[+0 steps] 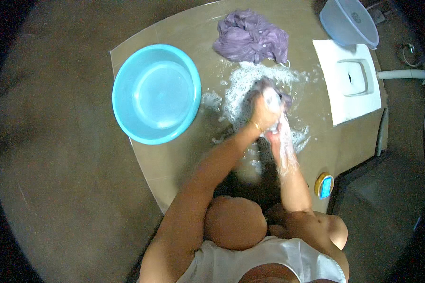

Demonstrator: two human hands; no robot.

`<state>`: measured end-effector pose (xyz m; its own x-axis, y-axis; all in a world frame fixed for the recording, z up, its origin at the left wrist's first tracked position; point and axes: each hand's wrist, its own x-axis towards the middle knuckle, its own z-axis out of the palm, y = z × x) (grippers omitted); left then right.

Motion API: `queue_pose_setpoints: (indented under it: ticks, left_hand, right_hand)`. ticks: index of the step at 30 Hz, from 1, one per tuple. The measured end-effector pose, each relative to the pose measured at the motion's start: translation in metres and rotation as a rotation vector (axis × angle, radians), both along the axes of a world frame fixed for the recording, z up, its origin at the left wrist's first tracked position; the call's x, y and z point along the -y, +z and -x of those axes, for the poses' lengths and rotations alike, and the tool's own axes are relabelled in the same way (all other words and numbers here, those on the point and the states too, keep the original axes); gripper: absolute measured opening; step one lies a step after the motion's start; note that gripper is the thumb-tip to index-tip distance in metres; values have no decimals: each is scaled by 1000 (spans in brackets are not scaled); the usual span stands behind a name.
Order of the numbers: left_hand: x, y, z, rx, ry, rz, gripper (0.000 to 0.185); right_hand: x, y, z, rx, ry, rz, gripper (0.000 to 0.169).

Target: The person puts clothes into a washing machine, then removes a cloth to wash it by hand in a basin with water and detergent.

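My left hand (264, 111) is closed on a wet, soapy piece of purple cloth (286, 100), blurred by motion. Pressed against it from the right, my right hand (282, 123) is coated in white lather up to the forearm and grips the same cloth. My left hand hides part of its fingers. Both hands are low over the tiled floor, within a patch of soap suds (239, 85). Just beyond the suds lies a heap of crumpled purple fabric (251, 37).
A light-blue plastic basin (159, 95) stands at the left, with no cloth in it. To the right is a white squat toilet (372, 102), with a translucent tub (340, 24) at its far edge. A blue soap bar (326, 187) sits in a round yellowish dish (318, 184) near my right forearm.
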<state>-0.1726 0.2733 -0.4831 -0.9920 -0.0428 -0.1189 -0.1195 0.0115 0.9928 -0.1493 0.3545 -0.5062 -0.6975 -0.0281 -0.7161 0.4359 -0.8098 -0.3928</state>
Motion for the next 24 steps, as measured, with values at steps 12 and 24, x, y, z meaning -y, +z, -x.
queue_pose_setpoints:
  ticks: [12, 24]
  left_hand:
    - [42, -53, -10, 123, 211, -289, 21]
    - [64, -12, 20, 136, -185, -1056, 61]
  right_hand:
    - [10, 20, 6, 8, 134, -13, 25]
    - [18, 56, 12, -60, 476, -149, 76]
